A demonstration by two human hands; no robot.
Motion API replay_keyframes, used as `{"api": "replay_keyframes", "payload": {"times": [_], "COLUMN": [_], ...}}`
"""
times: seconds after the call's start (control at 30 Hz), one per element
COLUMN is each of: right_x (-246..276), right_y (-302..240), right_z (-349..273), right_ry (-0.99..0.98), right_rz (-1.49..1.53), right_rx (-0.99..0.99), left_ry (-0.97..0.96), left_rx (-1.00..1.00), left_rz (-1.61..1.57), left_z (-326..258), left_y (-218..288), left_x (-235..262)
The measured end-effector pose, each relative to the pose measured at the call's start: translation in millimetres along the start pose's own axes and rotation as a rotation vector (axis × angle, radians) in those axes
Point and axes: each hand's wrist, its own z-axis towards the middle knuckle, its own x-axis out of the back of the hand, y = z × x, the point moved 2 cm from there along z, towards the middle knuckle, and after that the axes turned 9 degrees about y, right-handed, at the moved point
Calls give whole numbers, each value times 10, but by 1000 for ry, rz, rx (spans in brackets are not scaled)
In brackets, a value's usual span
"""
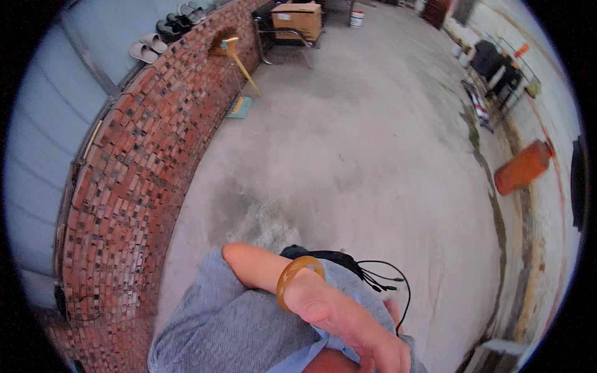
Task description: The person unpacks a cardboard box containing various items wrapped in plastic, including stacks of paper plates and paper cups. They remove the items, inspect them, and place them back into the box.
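My left hand (367, 329) reaches across my body from the left, with an amber-brown bangle (285, 283) round its wrist. Its fingers bend down at the lower edge of the picture, and whatever they hold is hidden. Under the forearm lies blue-grey cloth (230, 329) of my clothing. Just beyond the wrist is a black fabric item (339, 256), from which black cables (407, 292) with small plugs hang. A small patch of skin beside the cables may be my right hand (392, 309); its fingers are mostly hidden.
A low red brick wall (124, 205) curves along the left, with slippers (149, 46) on its ledge. A yellow-handled broom (242, 65), a dustpan (239, 107) and a chair bearing a cardboard box (297, 22) stand farther off. At right, an orange-red cylinder (523, 168) is near the pale wall.
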Motion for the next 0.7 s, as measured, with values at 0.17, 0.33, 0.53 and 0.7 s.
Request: {"api": "replay_keyframes", "payload": {"times": [0.17, 0.33, 0.53, 0.7], "right_x": [-2832, -4985, -4755, -4742], "right_y": [-2733, -4062, -3405, -3539], "right_z": [1446, 1594, 2511, 2263], "right_ry": [-259, -460, -553, -83], "right_rz": [-226, -231, -422, -361], "right_rx": [305, 379, 392, -274], "left_ry": [77, 225, -67, -27], "left_rx": [-170, -73, -102, -2], "left_rz": [91, 280, 164, 112], "left_z": [179, 216, 733, 980], "left_y": [1073, 2633, 4372, 5599], "left_x": [1177, 2351, 3595, 4664]}}
